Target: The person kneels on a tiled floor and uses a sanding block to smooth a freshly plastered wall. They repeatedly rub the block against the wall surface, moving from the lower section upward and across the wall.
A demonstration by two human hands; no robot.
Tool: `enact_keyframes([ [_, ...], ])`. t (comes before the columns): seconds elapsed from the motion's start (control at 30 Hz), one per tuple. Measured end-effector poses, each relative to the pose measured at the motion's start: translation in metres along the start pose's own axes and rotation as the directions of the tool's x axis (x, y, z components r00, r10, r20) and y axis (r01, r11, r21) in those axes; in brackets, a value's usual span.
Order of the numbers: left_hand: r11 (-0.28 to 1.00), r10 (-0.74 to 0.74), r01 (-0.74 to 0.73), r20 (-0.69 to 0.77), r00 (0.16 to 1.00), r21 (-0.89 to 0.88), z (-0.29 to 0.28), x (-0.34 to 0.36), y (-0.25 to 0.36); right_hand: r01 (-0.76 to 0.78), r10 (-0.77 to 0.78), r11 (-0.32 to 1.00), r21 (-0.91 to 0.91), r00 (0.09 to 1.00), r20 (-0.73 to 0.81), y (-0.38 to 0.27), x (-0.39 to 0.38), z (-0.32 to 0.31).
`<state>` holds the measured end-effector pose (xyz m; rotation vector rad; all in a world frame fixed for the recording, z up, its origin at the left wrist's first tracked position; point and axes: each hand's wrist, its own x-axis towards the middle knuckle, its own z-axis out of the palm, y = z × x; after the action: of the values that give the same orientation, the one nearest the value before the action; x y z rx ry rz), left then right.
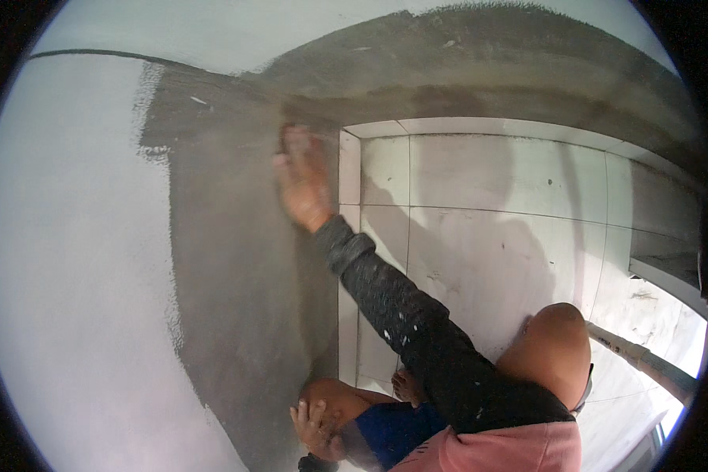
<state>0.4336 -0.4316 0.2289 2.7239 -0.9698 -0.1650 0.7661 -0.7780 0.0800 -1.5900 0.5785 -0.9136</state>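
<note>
My right hand (303,181) reaches up and to the left, against a grey, plastered-looking area (228,228) of the wall. Motion smears its fingers, and I cannot see whether anything lies under the palm. The dark sleeve (401,307) on that arm has white specks and is bunched at the wrist. My left hand (318,429) rests on my bent left knee (338,393), fingers lying over it, with nothing seen in it.
White-painted wall (79,220) borders the grey area at left with a rough edge. Pale floor tiles (472,236) and a tile skirting (348,275) meet the wall. A pole (641,358) lies at right, beside my right knee (554,338). Shadows cross the tiles.
</note>
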Motion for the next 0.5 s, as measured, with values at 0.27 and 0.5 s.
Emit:
enact_keyframes([
  [0.27,0.999,-0.034,0.033,0.033,0.999,0.038,0.004,0.001,-0.010,-0.329,0.352,0.885,0.329,0.936,-0.008,0.046,0.016,0.004],
  [0.5,1.000,-0.007,0.007,0.062,0.998,0.014,0.004,0.003,-0.022,0.274,-0.251,0.938,0.214,0.959,-0.131,-0.037,0.030,0.000],
])
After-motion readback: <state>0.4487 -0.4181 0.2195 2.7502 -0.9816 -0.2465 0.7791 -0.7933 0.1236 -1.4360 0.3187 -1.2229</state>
